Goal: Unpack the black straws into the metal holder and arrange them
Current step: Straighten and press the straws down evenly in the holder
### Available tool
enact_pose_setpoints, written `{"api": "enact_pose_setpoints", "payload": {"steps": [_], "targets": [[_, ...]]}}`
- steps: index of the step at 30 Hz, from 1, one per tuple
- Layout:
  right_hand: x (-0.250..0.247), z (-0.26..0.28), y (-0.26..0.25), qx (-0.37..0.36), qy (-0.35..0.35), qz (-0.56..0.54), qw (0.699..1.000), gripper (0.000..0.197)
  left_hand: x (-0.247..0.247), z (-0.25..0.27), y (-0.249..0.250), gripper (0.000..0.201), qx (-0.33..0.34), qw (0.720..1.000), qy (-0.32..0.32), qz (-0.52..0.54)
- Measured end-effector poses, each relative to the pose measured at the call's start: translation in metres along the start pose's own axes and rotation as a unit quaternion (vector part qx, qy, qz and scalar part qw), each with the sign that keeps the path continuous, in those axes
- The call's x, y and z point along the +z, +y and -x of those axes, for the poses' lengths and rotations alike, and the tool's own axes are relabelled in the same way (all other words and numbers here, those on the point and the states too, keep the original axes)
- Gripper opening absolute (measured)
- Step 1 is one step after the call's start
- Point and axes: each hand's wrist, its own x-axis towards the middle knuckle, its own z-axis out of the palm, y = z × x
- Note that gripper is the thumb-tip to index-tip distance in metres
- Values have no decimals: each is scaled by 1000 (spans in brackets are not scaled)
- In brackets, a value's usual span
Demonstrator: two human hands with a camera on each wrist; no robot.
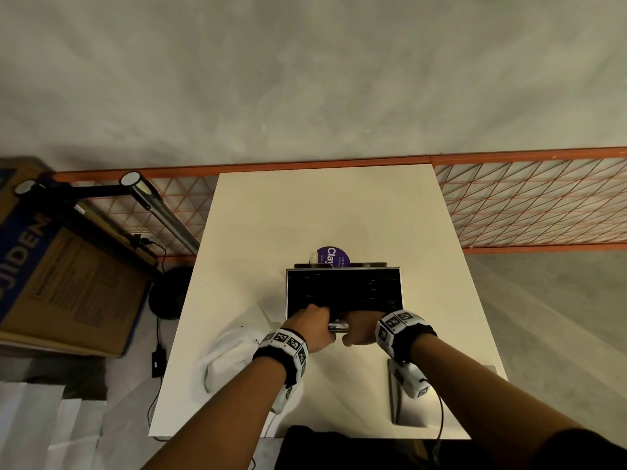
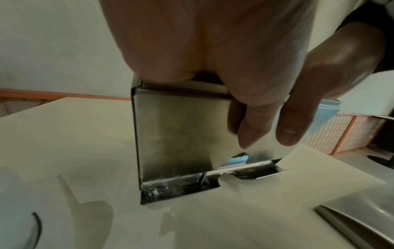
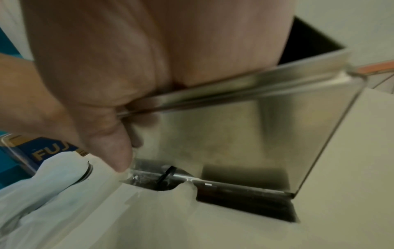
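Rectangular polished-metal holder (image 1: 343,270), filled with black straws (image 1: 342,287). Left hand (image 1: 314,329) and right hand (image 1: 360,329) reach inside at its near wall, fingers hidden; grip cannot be told.

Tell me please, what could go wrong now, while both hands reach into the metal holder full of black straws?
1. Both the left hand and the right hand bear on the front rim of the metal holder, so it might tip or slide.
2. One black straw lies crooked in the bottom slot and may jam.
3. The plastic bag beside the left wrist could be swept off the table.
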Motion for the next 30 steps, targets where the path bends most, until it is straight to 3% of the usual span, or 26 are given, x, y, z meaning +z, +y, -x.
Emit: {"api": "enact_pose_setpoints", "payload": {"steps": [7,21,30], "targets": [[-6,8,1,0,35,-25,999,53,-1,-3,2,37,-12,1000,-11,-14],[-8,13,8,5,89,-32,995,58,-6,-7,0,36,-1,999,40,-15],[-17,11,6,-3,60,-30,998,50,-11,-13,5,39,-20,996,-13,-88]]}}
